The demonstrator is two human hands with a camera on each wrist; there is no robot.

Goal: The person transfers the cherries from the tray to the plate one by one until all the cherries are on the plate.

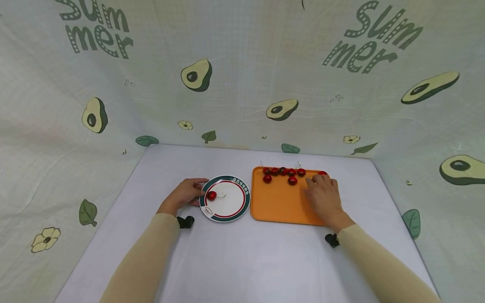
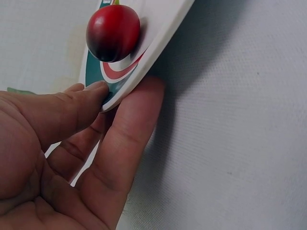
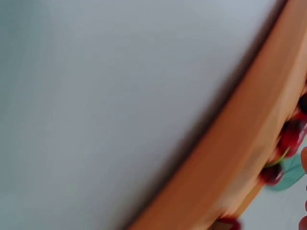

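My left hand (image 1: 187, 192) pinches the left rim of a round white plate (image 1: 232, 200) with a green-and-red border. In the left wrist view the thumb (image 2: 79, 108) lies on top of the rim and fingers are beneath. One red cherry (image 1: 211, 195) with a stem lies on the plate near that hand. My right hand (image 1: 323, 195) is over the right side of an orange tray (image 1: 282, 206), fingers bent downward. Several dark red cherries (image 1: 282, 171) line the tray's far edge; another cherry (image 1: 322, 173) shows just behind the right hand. Whether its fingertips hold anything is hidden.
Plate and tray stand side by side on a white table (image 1: 242, 256). A cloth (image 1: 242, 84) printed with avocados and leaves hangs behind and at both sides. In the right wrist view the orange tray's edge (image 3: 230, 139) is close and blurred.
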